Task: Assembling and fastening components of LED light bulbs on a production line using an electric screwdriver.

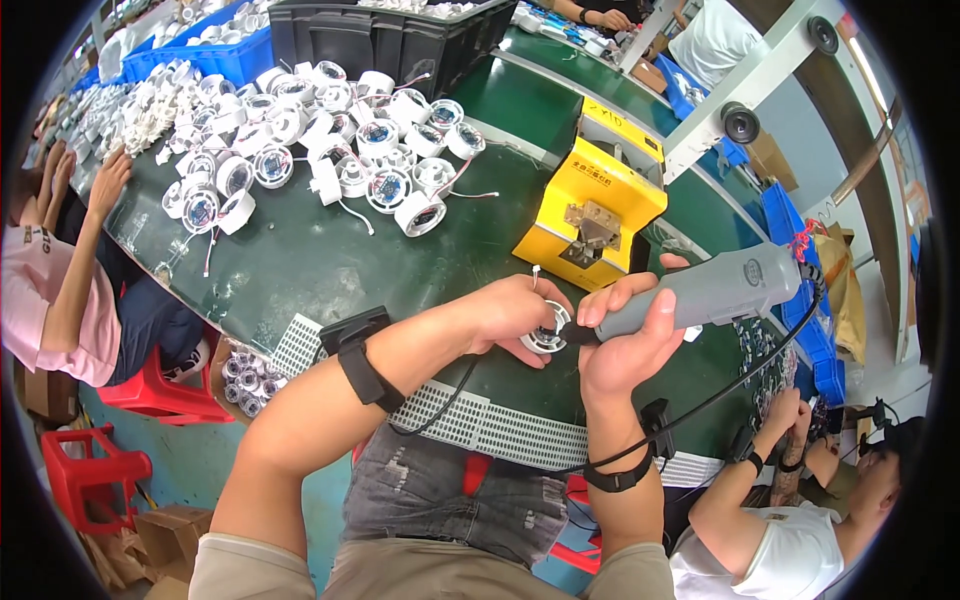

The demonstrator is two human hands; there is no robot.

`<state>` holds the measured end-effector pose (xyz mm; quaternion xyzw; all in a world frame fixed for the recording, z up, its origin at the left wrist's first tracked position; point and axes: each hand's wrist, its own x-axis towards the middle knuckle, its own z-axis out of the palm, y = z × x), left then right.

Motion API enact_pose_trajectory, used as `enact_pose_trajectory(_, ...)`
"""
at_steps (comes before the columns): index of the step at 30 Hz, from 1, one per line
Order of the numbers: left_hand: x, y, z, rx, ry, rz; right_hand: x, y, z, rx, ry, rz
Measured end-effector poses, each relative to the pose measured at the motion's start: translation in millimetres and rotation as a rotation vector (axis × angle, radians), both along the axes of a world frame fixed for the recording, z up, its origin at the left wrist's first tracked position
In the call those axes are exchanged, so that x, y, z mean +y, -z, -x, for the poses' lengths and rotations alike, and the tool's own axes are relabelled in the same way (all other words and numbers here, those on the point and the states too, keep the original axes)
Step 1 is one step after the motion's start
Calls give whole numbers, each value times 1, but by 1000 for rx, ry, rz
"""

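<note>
My left hand (508,312) is closed round the rim of a small white round housing (545,338), holding it just above the green table (300,270). In my right hand (628,350) is a grey corded electric screwdriver (715,290), lying nearly level with its black nose toward the housing. The nose meets or nearly meets the housing; its very tip is hidden. A black cable (755,370) loops from the tool's rear down past my right wrist. Beyond my hands stands a yellow machine (600,195) with a metal block on its front.
Many white housings with wires (375,140) are heaped at the far left. Behind them are a black crate (390,45) and a blue bin (225,50). Perforated white matting (490,425) lines the near edge. Co-workers sit left and right; red stools (165,390) stand on the floor.
</note>
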<state>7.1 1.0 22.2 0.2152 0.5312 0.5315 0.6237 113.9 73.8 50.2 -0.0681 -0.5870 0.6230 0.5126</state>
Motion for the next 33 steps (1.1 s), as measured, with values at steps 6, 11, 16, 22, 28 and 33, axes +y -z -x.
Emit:
enact_pose_trajectory(6, 0, -1, 0, 5, -3, -11, 1, 0, 1, 3, -2, -32)
enact_pose_trajectory(11, 1, 0, 4, 25, -1, -7, 5, 5, 7, -4, -68, -66)
enact_pose_trajectory(16, 2, 3, 3, 24, 11, -8, 6, 8, 8, -10, -113, -90)
enact_pose_trajectory(22, 5, 15, 0, 27, -18, -58, -2, 16, 3, -22, -125, -162)
enact_pose_trajectory(28, -29, -10, 28, 1349, -428, -59, 31, 27, -28, -56, 38, -374)
enact_pose_trajectory(33, -35, -3, 53, 1503, -1104, -222, 107, 29, -90, -657, 945, -522)
